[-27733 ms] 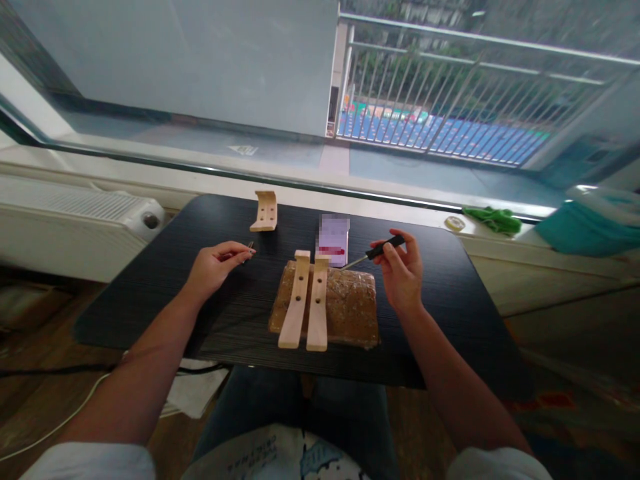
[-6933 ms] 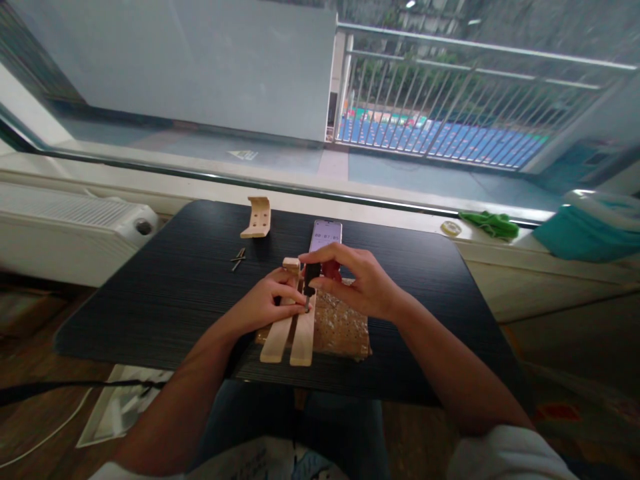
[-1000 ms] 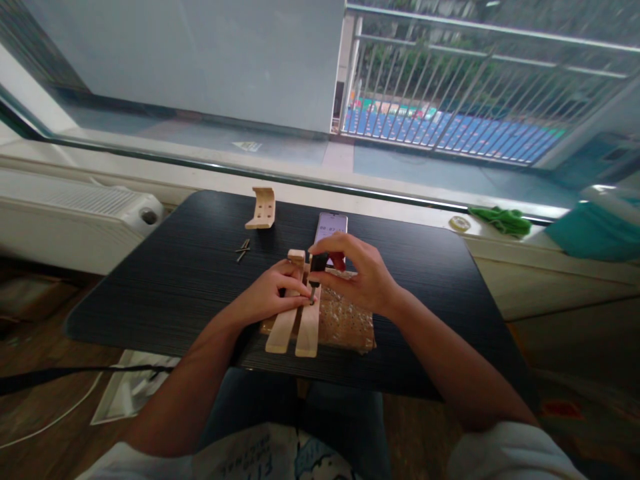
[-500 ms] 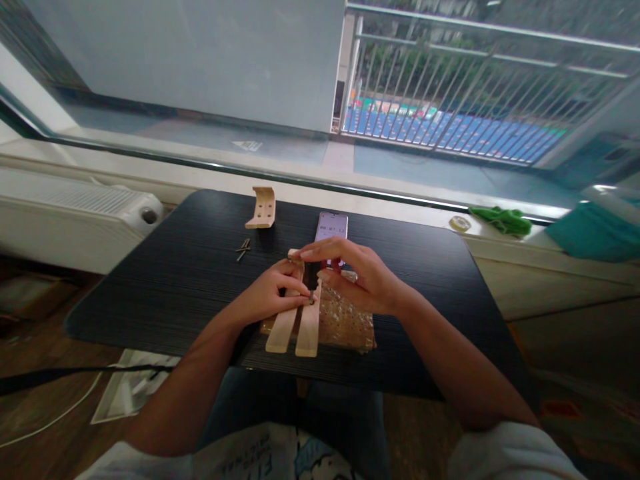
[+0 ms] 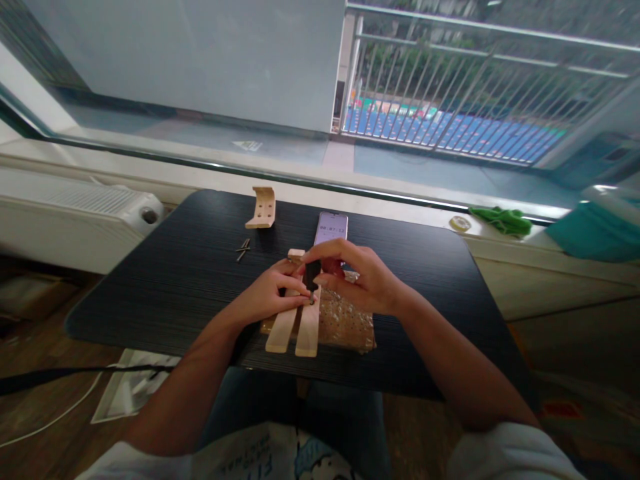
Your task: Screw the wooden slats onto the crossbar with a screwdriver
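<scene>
Two pale wooden slats lie side by side in front of me, the left slat [image 5: 281, 333] and the right slat [image 5: 308, 333], partly on a plastic-wrapped brown block [image 5: 350, 323]. My left hand [image 5: 273, 290] rests across the left slat, its thumb and index finger closed at a small metal piece [image 5: 312, 299] on the right slat. What exactly that piece is, I cannot make out. Above the slats' far ends, my right hand [image 5: 363, 277] has thumb and index finger apart, with the index fingertip close to the wood. Its other fingers are partly hidden.
Behind my hands, a phone [image 5: 332, 227] showing a timer lies on the dark table [image 5: 175, 267]. A curved wooden piece with holes [image 5: 263, 208] and several screws [image 5: 243, 249] are at the back left. Tape [image 5: 460, 223] and a green cloth [image 5: 503, 220] lie on the sill.
My right index finger has shifted slightly right, off the left slat's far end, uncovering that end. My left hand stays in place at the small metal piece.
</scene>
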The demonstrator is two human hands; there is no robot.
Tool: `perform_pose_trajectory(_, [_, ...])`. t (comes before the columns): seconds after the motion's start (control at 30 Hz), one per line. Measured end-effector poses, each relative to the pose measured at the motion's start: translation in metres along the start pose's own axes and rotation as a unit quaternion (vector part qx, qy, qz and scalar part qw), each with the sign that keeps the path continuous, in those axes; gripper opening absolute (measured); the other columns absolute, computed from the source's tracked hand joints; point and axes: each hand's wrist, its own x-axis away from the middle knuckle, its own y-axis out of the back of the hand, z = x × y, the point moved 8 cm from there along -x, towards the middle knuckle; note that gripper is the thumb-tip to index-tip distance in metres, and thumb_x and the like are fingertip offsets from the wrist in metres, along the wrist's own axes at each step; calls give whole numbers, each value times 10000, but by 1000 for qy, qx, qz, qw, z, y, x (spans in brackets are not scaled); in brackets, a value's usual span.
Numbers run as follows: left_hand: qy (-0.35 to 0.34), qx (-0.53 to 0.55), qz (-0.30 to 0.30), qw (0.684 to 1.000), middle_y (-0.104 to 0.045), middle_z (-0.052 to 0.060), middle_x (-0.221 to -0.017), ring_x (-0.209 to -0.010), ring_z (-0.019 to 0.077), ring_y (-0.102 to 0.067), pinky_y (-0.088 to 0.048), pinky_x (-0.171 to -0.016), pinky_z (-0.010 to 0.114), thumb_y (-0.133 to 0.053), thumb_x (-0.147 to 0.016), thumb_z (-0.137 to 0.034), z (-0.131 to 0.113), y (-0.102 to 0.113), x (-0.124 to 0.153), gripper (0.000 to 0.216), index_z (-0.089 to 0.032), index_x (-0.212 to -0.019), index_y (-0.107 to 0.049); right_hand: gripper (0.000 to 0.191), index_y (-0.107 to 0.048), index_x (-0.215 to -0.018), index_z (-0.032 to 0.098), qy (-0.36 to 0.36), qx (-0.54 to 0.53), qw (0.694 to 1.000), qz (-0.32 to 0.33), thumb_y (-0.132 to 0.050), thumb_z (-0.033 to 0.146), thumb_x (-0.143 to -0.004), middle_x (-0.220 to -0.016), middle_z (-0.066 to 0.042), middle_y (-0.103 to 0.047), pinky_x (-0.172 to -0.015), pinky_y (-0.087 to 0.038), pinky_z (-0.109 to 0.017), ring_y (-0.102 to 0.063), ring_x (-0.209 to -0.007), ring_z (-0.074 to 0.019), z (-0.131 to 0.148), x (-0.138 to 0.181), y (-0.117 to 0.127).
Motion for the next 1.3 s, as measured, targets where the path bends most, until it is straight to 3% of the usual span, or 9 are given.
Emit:
perform_pose_trajectory(0.23, [9,7,4,1000,-661,57,-844,-964,250,-578,-457,-917,379,-681,-806,-417,0,-1,0,257,-199,-706,-773,203,-569,-1111,167,-2,6,1000,-7,-550,231,-919,-775,21,-558,-569,-408,-201,-470,-615,-61,1,-1,1])
perform_pose_trajectory(0.43, [3,8,-7,1000,-653,71,-933,-964,247,-571,-458,-932,396,-690,-796,-434,1,1,0,254,-207,-838,-794,227,-586,-1090,179,-9,22,999,-31,-616,279,-888,-772,26,-574,-572,-409,-204,-472,-612,-60,-3,0,2])
perform_pose_trajectory(0.67, [-12,11,-18,1000,-623,88,-1022,-1013,254,-570,-453,-948,387,-703,-797,-368,2,2,1,201,-209,-877,-797,239,-581,-1072,193,13,48,997,-62,-660,264,-857,-857,22,-618,-599,-421,-204,-470,-619,-54,-1,2,6])
perform_pose_trajectory(1.13, [-38,10,-11,999,-664,88,-956,-1077,275,-544,-415,-983,412,-711,-803,-310,3,0,0,146,-210,-864,-798,233,-578,-1004,188,-2,130,986,-105,-679,296,-825,-808,12,-629,-577,-443,-224,-514,-620,-76,-3,4,8])
perform_pose_trajectory(1.3, [-40,11,-12,999,-661,86,-977,-1094,275,-539,-412,-990,407,-707,-807,-313,4,0,0,150,-210,-868,-797,199,-583,-1004,179,53,144,982,-108,-679,233,-839,-844,0,-646,-611,-467,-209,-551,-675,-76,6,3,8])
